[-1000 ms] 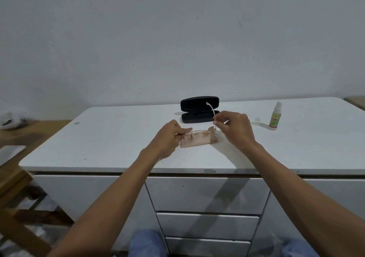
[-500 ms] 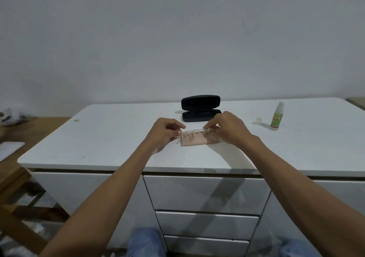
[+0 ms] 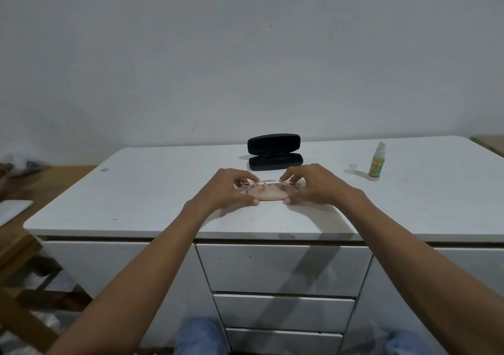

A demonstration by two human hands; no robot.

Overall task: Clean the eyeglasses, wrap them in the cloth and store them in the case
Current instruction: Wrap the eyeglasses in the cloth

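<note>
**Both hands on the glasses over the cloth**

The left hand (image 3: 222,189) and right hand (image 3: 317,187) each pinch one end of the clear-framed eyeglasses (image 3: 268,184), held over the pinkish cloth (image 3: 268,195) near the tabletop's (image 3: 152,191) front edge; the temples look folded, though that is hard to see. The black case (image 3: 275,152) lies with its lid up just behind, toward the back edge. A spray bottle (image 3: 376,162) and its cap (image 3: 352,167) stand to the right.

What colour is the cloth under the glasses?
Pale pink cloth, best seen in the head view, under the clear-framed glasses.

A plain grey wall (image 3: 245,54) backs a white drawer cabinet (image 3: 283,270), wooden furniture (image 3: 19,248) beside it.
</note>
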